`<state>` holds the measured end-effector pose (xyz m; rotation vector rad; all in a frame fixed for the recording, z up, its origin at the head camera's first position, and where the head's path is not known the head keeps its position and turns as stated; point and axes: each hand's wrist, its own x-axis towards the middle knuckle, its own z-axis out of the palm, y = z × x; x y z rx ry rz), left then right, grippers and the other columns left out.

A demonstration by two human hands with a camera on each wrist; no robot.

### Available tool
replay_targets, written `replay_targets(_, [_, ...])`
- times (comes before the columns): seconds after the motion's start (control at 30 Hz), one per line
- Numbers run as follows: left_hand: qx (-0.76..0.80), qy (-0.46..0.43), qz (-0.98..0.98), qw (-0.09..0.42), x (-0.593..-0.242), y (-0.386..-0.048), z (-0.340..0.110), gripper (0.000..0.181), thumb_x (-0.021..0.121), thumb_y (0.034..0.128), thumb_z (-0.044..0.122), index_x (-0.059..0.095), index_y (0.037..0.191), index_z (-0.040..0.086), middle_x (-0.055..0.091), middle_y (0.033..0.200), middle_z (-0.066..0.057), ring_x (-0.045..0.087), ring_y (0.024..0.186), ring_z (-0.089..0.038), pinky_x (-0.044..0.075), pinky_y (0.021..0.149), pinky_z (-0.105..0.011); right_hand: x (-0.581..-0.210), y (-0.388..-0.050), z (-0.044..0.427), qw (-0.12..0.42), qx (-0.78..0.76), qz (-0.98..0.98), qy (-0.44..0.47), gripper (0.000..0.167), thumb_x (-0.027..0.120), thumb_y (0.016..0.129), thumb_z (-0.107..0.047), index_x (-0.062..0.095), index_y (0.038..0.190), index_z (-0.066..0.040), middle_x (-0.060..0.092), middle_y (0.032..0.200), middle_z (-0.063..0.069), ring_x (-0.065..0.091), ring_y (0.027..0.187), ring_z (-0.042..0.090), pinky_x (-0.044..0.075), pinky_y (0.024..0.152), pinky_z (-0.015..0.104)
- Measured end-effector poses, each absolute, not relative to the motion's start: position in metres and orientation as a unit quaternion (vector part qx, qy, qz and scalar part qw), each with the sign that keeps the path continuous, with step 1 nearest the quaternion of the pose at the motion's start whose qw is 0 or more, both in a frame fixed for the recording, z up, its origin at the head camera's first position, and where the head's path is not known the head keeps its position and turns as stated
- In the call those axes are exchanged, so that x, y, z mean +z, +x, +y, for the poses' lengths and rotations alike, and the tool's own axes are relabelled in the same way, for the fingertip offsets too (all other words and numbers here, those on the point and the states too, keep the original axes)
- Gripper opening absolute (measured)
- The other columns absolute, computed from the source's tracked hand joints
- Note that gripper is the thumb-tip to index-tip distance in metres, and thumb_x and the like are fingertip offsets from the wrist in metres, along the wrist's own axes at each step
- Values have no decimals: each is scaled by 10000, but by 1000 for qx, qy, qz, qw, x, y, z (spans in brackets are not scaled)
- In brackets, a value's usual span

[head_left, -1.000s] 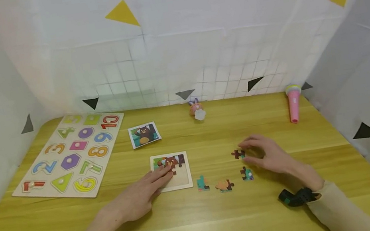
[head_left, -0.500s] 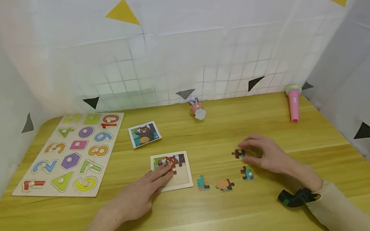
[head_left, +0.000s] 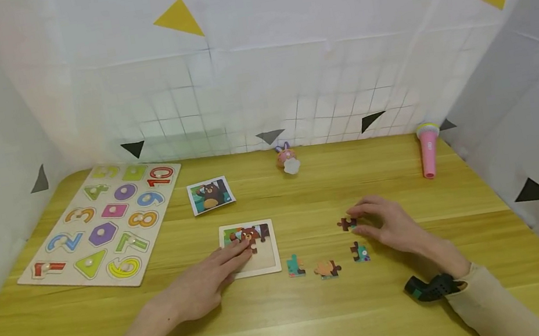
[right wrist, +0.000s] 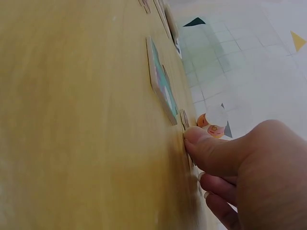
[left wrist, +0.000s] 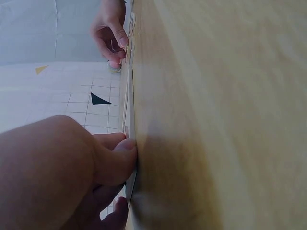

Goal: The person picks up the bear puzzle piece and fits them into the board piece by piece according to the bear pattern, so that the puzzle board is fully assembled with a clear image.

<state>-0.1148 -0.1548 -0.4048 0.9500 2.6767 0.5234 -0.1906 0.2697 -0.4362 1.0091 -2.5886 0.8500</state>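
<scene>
My left hand [head_left: 208, 280] rests over the left side of a small wooden puzzle board [head_left: 275, 249], fingers extended onto the bear picture [head_left: 250, 234] filling its upper part. In the left wrist view, the thumb [left wrist: 125, 151] touches the board's edge. To the right, my right hand [head_left: 389, 224] pinches a brown jigsaw piece [head_left: 346, 224] at the tabletop between thumb and fingers. Just below that hand lies a teal-and-brown piece [head_left: 361, 253]. An orange-and-brown piece [head_left: 328, 268] and another teal piece [head_left: 296, 266] lie between it and the board.
A wooden board of numbers and shapes [head_left: 105, 232] lies at the left. Behind the puzzle is a bear picture card [head_left: 211, 195]. A small pink rabbit-eared toy [head_left: 286, 159] stands at the back, and a pink toy microphone [head_left: 428, 151] at the back right.
</scene>
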Motion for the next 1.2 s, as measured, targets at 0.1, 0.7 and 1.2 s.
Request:
replay_targets(0.1, [181, 327, 919, 126, -404, -115, -155, 523, 422, 1059, 99, 356, 1569, 193, 240, 1660, 20, 280, 1503, -273, 298, 1197, -484, -433, -190, 269, 106, 289, -886, 346, 352, 817, 808, -46, 715, 1145, -43, 694, 1060, 19, 667, 966, 167, 561, 862, 349])
replay_targets(0.7, [181, 339, 916, 113, -403, -115, -155, 526, 444, 1050, 81, 369, 1562, 172, 269, 1650, -6, 305, 1491, -298, 331, 1173, -512, -402, -187, 214, 84, 307, -871, 374, 351, 750, 879, -53, 684, 1224, -46, 678, 1082, 3, 649, 991, 206, 563, 839, 446])
replay_targets(1.2, [182, 339, 915, 119, -402, -114, -156, 535, 440, 1046, 74, 363, 1565, 182, 263, 1652, -9, 288, 1496, -313, 321, 1175, -532, -400, -184, 142, 44, 298, -853, 426, 330, 744, 900, -113, 688, 1216, -37, 666, 1134, 46, 658, 1012, 197, 567, 883, 380])
